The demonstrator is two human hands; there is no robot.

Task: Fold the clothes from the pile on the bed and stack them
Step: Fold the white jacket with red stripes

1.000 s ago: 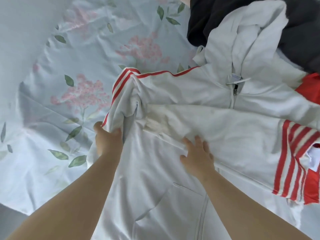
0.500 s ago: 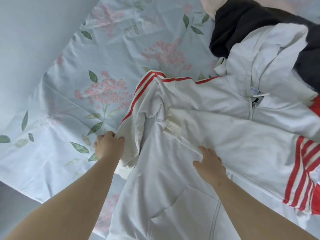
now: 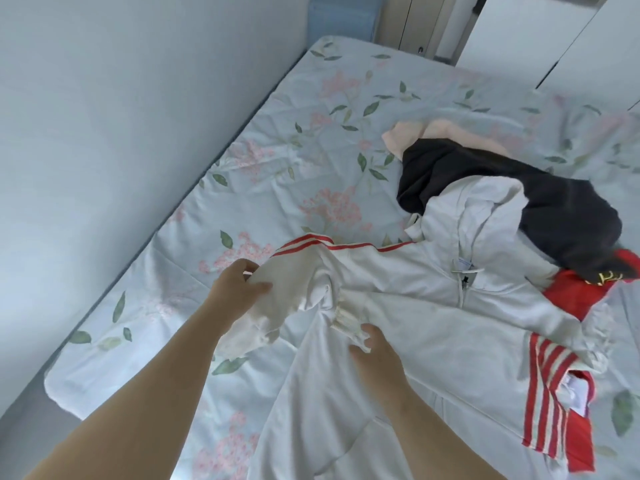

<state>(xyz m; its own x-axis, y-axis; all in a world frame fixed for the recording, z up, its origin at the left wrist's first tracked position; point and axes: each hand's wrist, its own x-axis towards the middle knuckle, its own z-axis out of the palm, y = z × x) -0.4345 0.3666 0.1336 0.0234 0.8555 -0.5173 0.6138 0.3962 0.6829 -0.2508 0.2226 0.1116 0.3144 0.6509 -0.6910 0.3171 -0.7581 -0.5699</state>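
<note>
A white zip hoodie with red stripes lies spread front-up on the flowered bed sheet. My left hand grips its bunched left sleeve at the sheet's left side. My right hand rests on the hoodie's front, fingers touching the ribbed cuff of the other sleeve, which is folded across the chest. The hood lies over a pile at the right: a black garment, a pale pink one and a red one.
A pale wall runs close along the bed's left edge. White wardrobe doors stand beyond the bed's far end. The sheet is bare between the wall and the hoodie.
The view lifted to take in the whole bed. My left hand raised the bunched sleeve and shifted up and right. My right hand slid up to the folded sleeve's cuff.
</note>
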